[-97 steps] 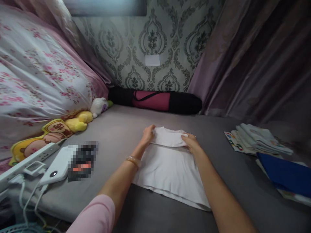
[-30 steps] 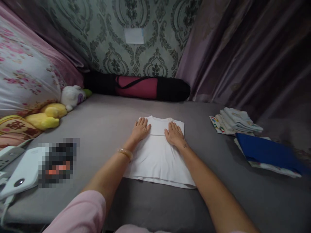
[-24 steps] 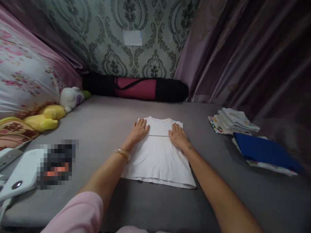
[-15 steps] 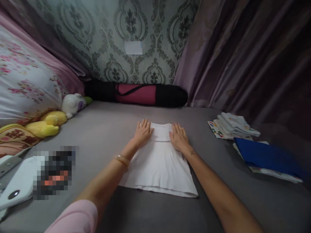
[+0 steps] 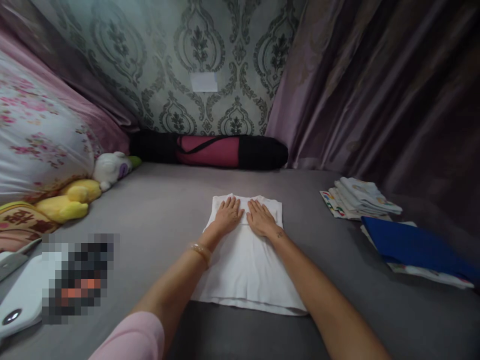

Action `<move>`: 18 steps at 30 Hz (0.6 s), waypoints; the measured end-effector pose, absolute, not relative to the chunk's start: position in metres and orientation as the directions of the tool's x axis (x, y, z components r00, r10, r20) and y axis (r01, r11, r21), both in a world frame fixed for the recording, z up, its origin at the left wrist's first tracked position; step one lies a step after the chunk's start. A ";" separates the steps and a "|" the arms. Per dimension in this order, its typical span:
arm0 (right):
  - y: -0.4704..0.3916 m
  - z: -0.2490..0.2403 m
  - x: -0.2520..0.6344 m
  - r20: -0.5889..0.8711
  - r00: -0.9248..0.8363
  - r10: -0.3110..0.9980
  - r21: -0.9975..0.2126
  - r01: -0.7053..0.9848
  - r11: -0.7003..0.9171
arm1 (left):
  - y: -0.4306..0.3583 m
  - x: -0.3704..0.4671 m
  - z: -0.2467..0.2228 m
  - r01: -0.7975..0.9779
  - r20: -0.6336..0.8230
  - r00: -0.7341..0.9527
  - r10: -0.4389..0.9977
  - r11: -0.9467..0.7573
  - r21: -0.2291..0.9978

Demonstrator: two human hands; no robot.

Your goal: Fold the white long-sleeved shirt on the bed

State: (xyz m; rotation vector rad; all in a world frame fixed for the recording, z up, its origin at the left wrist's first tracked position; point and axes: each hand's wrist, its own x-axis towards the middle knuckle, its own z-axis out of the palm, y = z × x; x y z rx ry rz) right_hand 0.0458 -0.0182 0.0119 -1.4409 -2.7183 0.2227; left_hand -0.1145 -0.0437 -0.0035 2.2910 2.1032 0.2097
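A white garment (image 5: pixel 247 260) lies flat on the grey bed surface (image 5: pixel 168 210), its top edge turned down in a narrow fold toward the wall, and both hands press on that fold side by side. The left hand (image 5: pixel 229 216) and the right hand (image 5: pixel 260 219) rest palm-down with fingers spread and nearly touching, gripping nothing; the flat, open posture appears meant to pin and smooth the folded band so the cloth keeps its crease. A bangle (image 5: pixel 200 248) circles the left wrist, and a pink sleeve (image 5: pixel 131 340) shows at the lower edge of the view. The garment sits mid-bed, squarely in front of the person, with bare grey sheet on all sides. To the right, well apart, a stack of folded printed cloths (image 5: pixel 358 198) lies near the curtain, and just beside it a blue folded cloth (image 5: pixel 412 243) rests atop another pale piece, seemingly set aside as finished items. At the far end a black and magenta roll bag (image 5: pixel 210 150) lies along the patterned wallpaper (image 5: pixel 202 45). To the left sit a white plush toy (image 5: pixel 110 167), a yellow plush toy (image 5: pixel 69 200) and a floral quilt (image 5: pixel 37 135); a mauve curtain (image 5: pixel 375 90) closes the right side
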 end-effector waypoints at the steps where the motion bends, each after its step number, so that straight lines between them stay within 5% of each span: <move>1: -0.017 0.014 0.047 -0.005 -0.558 0.830 -0.164 0.819 0.550 | -0.044 -0.115 -0.001 0.990 0.093 0.075 0.993 -0.086 0.112; 6: -0.005 0.016 0.065 0.201 -0.366 0.909 -0.131 0.909 0.395 | -0.047 -0.127 0.006 0.990 0.317 -0.117 0.941 0.087 0.109; 13: 0.005 0.000 0.081 0.077 -0.258 0.963 -0.111 0.958 0.265 | -0.038 -0.144 -0.014 0.972 0.105 -0.163 0.981 0.142 0.189; 18: 0.011 0.000 0.087 0.066 -0.289 0.955 -0.247 0.923 0.296 | -0.033 -0.151 -0.014 0.955 0.077 -0.130 0.988 0.104 0.278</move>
